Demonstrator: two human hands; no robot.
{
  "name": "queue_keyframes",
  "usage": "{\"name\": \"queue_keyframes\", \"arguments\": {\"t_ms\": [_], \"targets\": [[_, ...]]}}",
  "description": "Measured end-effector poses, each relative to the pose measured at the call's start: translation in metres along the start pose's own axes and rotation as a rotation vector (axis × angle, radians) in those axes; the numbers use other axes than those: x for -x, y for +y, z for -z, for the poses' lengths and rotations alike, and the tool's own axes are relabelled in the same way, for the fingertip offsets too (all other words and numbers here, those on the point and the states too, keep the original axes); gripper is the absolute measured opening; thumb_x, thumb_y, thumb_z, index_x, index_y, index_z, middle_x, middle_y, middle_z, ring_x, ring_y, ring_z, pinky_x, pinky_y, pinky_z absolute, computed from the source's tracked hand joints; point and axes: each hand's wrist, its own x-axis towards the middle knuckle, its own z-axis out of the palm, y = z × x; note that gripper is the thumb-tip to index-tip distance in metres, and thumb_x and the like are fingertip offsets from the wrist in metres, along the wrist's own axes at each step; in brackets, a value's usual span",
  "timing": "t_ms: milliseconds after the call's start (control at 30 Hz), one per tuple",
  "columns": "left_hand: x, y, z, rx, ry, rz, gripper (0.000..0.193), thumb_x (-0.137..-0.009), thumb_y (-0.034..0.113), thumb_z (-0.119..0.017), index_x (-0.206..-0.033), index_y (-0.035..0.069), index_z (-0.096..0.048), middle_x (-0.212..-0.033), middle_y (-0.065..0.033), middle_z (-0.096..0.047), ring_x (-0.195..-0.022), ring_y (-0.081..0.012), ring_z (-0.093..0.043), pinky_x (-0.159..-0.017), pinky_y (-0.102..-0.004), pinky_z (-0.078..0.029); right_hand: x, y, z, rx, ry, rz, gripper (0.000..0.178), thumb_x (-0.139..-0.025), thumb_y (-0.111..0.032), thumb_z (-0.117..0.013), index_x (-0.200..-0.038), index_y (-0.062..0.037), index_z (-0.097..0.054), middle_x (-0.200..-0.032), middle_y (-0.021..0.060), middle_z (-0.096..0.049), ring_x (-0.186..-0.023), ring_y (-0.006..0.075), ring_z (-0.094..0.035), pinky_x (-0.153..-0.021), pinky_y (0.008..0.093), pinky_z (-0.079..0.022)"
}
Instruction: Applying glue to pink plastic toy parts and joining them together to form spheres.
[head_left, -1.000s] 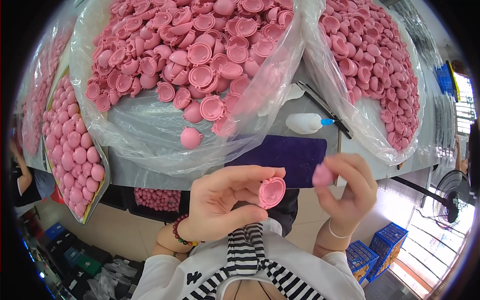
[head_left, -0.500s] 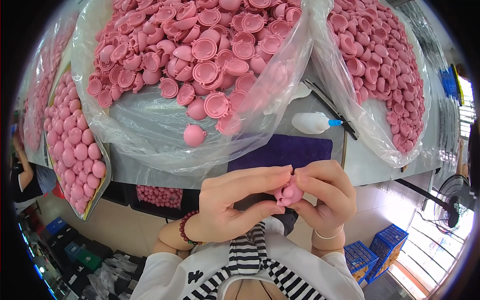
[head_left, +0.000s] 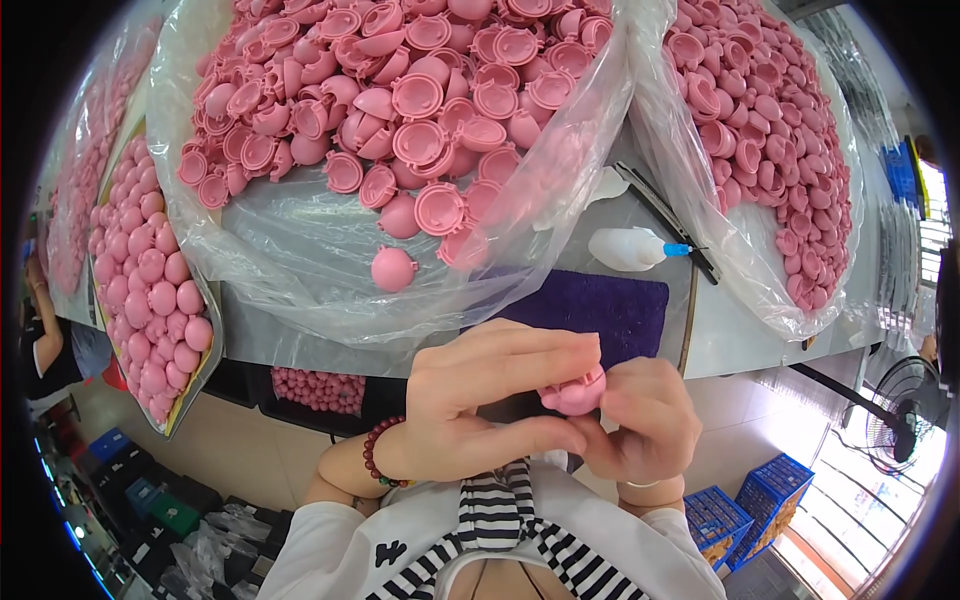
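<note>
Between my two hands, in front of the table's near edge, is a small pink plastic ball shell with a slit and a small tab. My left hand holds it from the left, fingers stretched above it and thumb below. From the right, the bent fingers and thumb of my right hand pinch its side. Part of the shell is hidden behind my fingers. Just beyond lies a dark purple cloth. A closed pink ball rests alone on the clear plastic bag.
Open pink half-shells fill a clear bag; another heap lies right. A white bottle with blue tip and black tool lie between. Closed balls fill a left tray. A fan and blue crates stand right.
The pink shell has turned, and its open gap now shows as a narrow slit. My right fingers have curled and shifted lower; my left fingers reach farther over the shell.
</note>
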Motion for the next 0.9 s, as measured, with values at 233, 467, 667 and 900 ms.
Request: {"name": "queue_keyframes", "arguments": {"t_ms": [233,467,667,900], "targets": [[0.000,-0.002,0.001,-0.115,0.036,-0.088,0.044,-0.060,0.015,-0.076,-0.098,-0.004,-0.062,-0.094,-0.0173,-0.063,-0.076,-0.0213,-0.058,-0.065,-0.0262,-0.046,0.002,-0.001,-0.001,-0.032,-0.011,0.021,0.032,-0.059,0.007,-0.068,-0.087,-0.0012,-0.054,-0.074,0.0096,-0.060,-0.059,0.0234,-0.058,-0.052,0.0283,-0.049],[-0.003,-0.001,0.004,-0.155,0.031,-0.115,0.040,-0.062,0.017,-0.075,-0.094,-0.003,-0.063,-0.087,-0.0172,-0.065,-0.073,-0.0208,-0.058,-0.062,-0.0257,-0.046,-0.002,-0.001,-0.001,-0.153,-0.015,-0.013,0.031,-0.059,0.006,-0.069,-0.086,-0.0007,-0.054,-0.073,0.0095,-0.060,-0.061,0.0241,-0.059,-0.054,0.0292,-0.048],[-0.001,0.003,-0.008,0.623,0.100,0.168,0.046,-0.067,0.042,-0.070,-0.082,-0.001,-0.061,-0.080,-0.0140,-0.050,-0.069,-0.0220,-0.054,-0.062,-0.0302,-0.047,-0.025,0.037,0.009,-0.087,0.351,-0.326,0.054,-0.064,-0.017,-0.074,-0.107,0.0038,-0.049,-0.098,0.0108,-0.056,-0.085,0.0172,-0.049,-0.067,0.0260,-0.039],[0.006,-0.002,0.003,1.234,-0.113,0.375,0.063,-0.066,0.041,-0.073,-0.105,-0.003,-0.051,-0.094,-0.0113,-0.057,-0.089,-0.0183,-0.057,-0.079,-0.0295,-0.044,-0.023,0.044,0.006,-0.060,0.315,-0.410,0.029,-0.071,-0.009,-0.066,-0.092,0.0048,-0.052,-0.092,0.0159,-0.061,-0.078,0.0176,-0.056,-0.073,0.0270,-0.044]]}}
